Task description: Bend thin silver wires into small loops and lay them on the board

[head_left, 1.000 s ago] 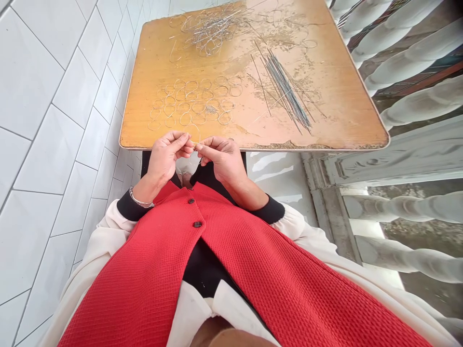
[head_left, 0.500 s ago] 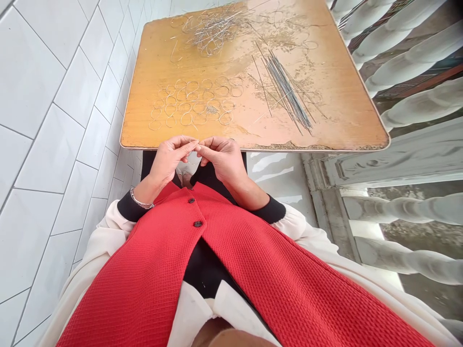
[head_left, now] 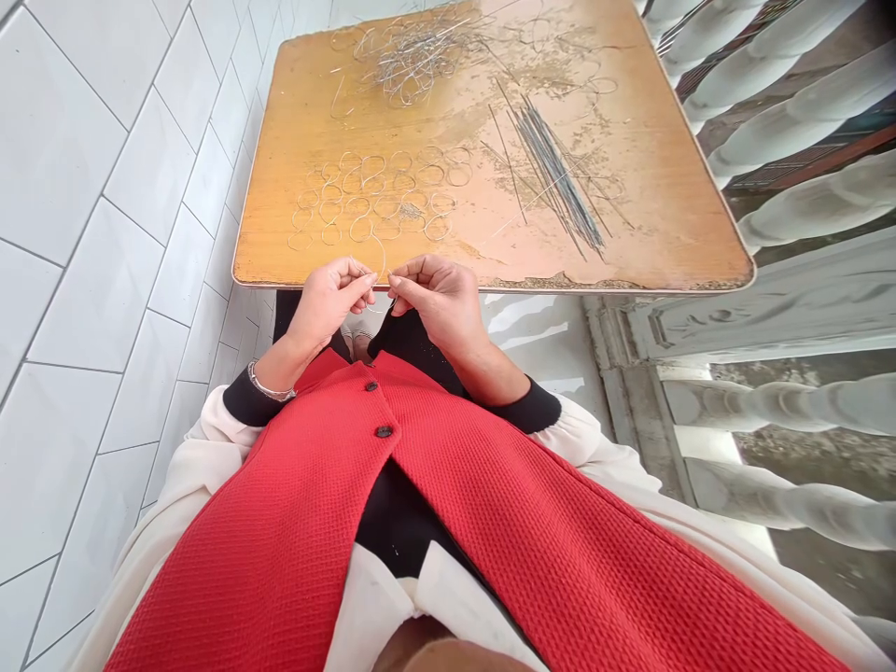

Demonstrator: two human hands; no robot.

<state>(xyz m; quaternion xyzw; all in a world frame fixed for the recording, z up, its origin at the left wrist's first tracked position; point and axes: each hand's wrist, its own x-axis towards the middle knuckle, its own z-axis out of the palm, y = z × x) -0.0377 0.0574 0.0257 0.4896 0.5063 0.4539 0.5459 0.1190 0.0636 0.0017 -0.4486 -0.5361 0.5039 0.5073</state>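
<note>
Just off the table's near edge, my left hand (head_left: 332, 297) pinches a thin wire (head_left: 384, 250) between thumb and forefinger. The wire curves up over the tabletop, and a faint arc of it shows below the fingertips. My right hand (head_left: 440, 297) is close beside it, thumb and forefinger pinched together at the wire; the exact grip is too small to make out. A small gap separates the two sets of fingertips. Beyond the hands, several thin wire rings (head_left: 373, 168) lie in rough rows on the wooden table (head_left: 273, 187), around a little pile of tiny bits (head_left: 411, 212).
A bundle of straight grey wires (head_left: 556, 177) lies on the table's right half. Toward the back is a tangled heap of wire (head_left: 420, 61). A white tiled wall (head_left: 126, 308) runs along the left, and a white balustrade (head_left: 791, 140) along the right.
My fingertips have come apart, the right hand shifting slightly to the right. More of the wire now shows, curving above the fingers.
</note>
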